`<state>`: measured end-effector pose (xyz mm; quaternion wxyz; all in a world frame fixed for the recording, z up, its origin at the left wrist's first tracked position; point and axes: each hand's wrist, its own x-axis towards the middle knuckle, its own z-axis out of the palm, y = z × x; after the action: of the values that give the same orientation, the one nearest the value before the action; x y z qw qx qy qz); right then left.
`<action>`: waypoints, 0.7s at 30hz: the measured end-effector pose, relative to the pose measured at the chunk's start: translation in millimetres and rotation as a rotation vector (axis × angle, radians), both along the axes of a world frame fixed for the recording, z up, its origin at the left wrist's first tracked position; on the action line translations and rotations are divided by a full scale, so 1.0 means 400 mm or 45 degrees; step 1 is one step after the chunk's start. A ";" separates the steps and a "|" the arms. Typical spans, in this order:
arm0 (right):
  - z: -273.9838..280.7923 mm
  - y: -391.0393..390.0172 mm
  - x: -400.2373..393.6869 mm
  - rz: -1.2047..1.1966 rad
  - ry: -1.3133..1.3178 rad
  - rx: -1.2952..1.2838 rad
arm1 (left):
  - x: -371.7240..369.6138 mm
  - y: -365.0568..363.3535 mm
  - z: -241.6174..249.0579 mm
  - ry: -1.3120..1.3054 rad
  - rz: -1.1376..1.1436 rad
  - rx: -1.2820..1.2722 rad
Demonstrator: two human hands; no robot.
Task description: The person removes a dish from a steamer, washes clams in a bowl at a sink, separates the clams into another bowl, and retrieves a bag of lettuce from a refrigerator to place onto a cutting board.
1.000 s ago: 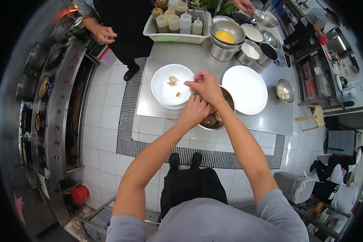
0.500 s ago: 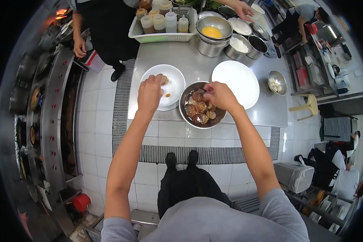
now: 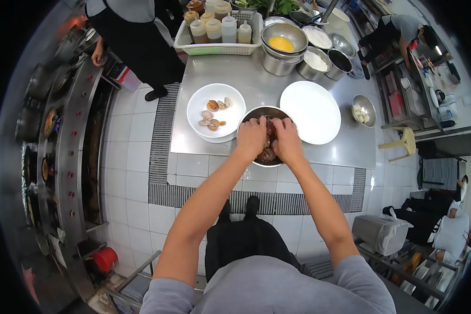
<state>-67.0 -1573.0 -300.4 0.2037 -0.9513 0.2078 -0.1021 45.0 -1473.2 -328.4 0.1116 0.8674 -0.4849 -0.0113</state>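
Both hands are inside a steel bowl [image 3: 292,115] at the table's front edge. It holds wet brown shellfish and paler clams [image 3: 267,155] in dark liquid. My left hand [image 3: 252,137] reaches in at the left side, fingers curled down among the shellfish. Opposite it, my right hand [image 3: 288,137] has its fingers bent inward, close to the left. The fingertips of both are hidden, and I cannot tell what they grip. To the left, a white bowl [image 3: 199,123] contains several small clams [image 3: 213,124]. A bare white plate [image 3: 311,112] lies right of the steel bowl.
Behind stand a white basket of squeeze bottles [image 3: 220,49] and steel bowls, one with yellow egg [image 3: 281,43]. A small bowl of pale pieces [image 3: 363,111] is at the right. One person [image 3: 141,42] stands back left by the stove [image 3: 78,157]; another [image 3: 397,31] works far right.
My left hand has left the white bowl and moved right into the steel bowl beside my right hand. More clams now show in the white bowl. A co-worker's hand at the back has withdrawn.
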 end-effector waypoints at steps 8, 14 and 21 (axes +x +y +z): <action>-0.036 -0.072 -0.061 -0.307 -0.622 1.267 | -0.019 0.009 0.000 0.195 0.038 -0.127; 0.010 -0.020 -0.062 0.165 -0.167 0.322 | -0.014 0.045 0.045 0.180 -0.148 -0.584; -0.011 -0.040 -0.032 0.093 -0.112 0.394 | -0.013 0.085 0.092 1.621 0.460 -1.090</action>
<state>-79.8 -1589.1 -304.7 0.3604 -0.9100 0.1771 -0.1030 39.8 -1439.1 -291.5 0.6923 0.6411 -0.1414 -0.2997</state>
